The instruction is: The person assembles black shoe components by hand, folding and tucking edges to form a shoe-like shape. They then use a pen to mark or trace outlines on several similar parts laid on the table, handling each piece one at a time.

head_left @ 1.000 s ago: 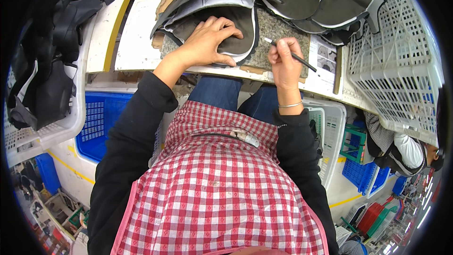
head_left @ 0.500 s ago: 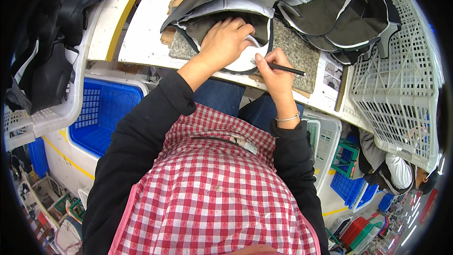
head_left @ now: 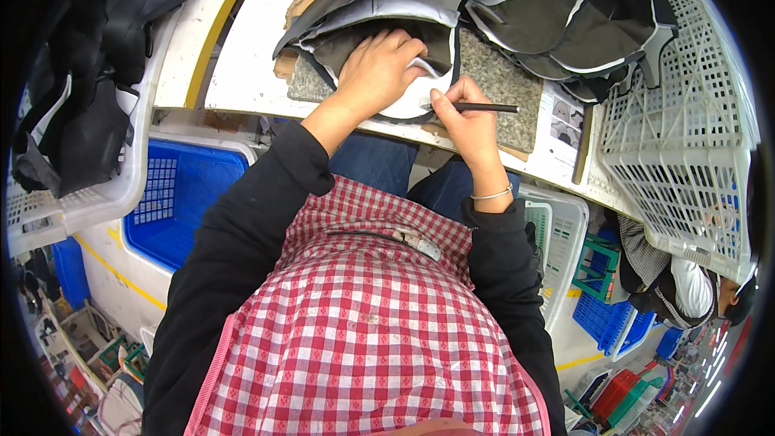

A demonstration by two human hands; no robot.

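Stacked dark pieces (head_left: 557, 12) behind hands

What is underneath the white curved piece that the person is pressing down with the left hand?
Under the white piece lies a speckled grey stone slab on the workbench. The left hand and dark fabric pieces cover most of it, so anything else beneath stays hidden.

Hands (head_left: 379, 73) on fabric piece (head_left: 404, 48) — pen (head_left: 476, 107)
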